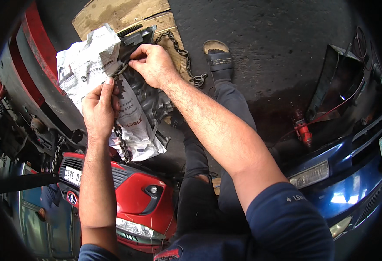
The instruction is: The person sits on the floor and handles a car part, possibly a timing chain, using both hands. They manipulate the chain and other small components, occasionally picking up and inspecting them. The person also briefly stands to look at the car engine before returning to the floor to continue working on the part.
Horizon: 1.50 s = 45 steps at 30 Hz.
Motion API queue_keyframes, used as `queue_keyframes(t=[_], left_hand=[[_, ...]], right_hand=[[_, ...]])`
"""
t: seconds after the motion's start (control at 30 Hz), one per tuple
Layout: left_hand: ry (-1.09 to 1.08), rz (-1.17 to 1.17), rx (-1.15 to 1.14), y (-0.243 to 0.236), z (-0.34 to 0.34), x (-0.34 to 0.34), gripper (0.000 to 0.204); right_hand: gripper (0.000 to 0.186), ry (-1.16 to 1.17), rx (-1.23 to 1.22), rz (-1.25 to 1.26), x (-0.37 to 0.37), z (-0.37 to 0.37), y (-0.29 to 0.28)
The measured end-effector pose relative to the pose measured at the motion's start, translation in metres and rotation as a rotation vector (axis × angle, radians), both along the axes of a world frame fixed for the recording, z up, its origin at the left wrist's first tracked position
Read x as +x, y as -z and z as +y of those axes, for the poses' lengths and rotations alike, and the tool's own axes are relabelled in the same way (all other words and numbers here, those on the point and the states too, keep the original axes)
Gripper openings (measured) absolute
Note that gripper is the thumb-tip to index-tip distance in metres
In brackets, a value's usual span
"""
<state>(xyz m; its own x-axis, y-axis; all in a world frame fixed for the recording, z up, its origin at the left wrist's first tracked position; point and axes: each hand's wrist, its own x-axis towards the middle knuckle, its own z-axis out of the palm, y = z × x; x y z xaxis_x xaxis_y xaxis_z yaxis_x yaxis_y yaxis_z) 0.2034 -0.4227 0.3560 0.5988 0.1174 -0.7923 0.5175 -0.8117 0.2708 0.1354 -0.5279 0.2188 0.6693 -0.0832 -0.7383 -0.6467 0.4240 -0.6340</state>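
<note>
A dark steel chain [120,135] runs through both my hands. My left hand [100,108] is closed around it, thumb on top, and a length of links hangs below the fist. Up and to the right, my right hand [155,67] pinches the same stretch of chain between thumb and fingertips. Another length of chain [186,61] curves behind my right hand and down past the cardboard. Beneath my hands lies a dark metal machine part [149,102], partly hidden by a crumpled white printed sheet [84,61].
Flattened cardboard [112,15] lies under the part. Red and grey steel beams [34,52] stand to the left. A red car front [143,195] is below, a blue car front [352,187] lower right. A red tool-like cylinder [303,130] and my sandalled foot [219,58] are to the right.
</note>
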Motion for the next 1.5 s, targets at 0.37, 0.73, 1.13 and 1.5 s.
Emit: queue_keyframes(t=[0.37,0.73,1.13,1.5], left_hand=[[0.096,0.267,-0.151,-0.033,0.024,0.017,0.032],[0.280,0.338,0.056,-0.070,0.045,0.009,0.033],[0.251,0.388,-0.041,-0.075,0.042,-0.012,0.037],[0.040,0.175,-0.277,-0.024,0.039,0.012,0.030]], right_hand=[[0.016,-0.015,-0.075,-0.074,0.004,0.001,0.003],[0.020,-0.125,0.041,0.011,0.015,-0.011,-0.007],[0.023,-0.174,0.031,-0.013,0.010,-0.008,-0.003],[0.024,-0.186,0.021,-0.029,0.014,-0.012,-0.004]])
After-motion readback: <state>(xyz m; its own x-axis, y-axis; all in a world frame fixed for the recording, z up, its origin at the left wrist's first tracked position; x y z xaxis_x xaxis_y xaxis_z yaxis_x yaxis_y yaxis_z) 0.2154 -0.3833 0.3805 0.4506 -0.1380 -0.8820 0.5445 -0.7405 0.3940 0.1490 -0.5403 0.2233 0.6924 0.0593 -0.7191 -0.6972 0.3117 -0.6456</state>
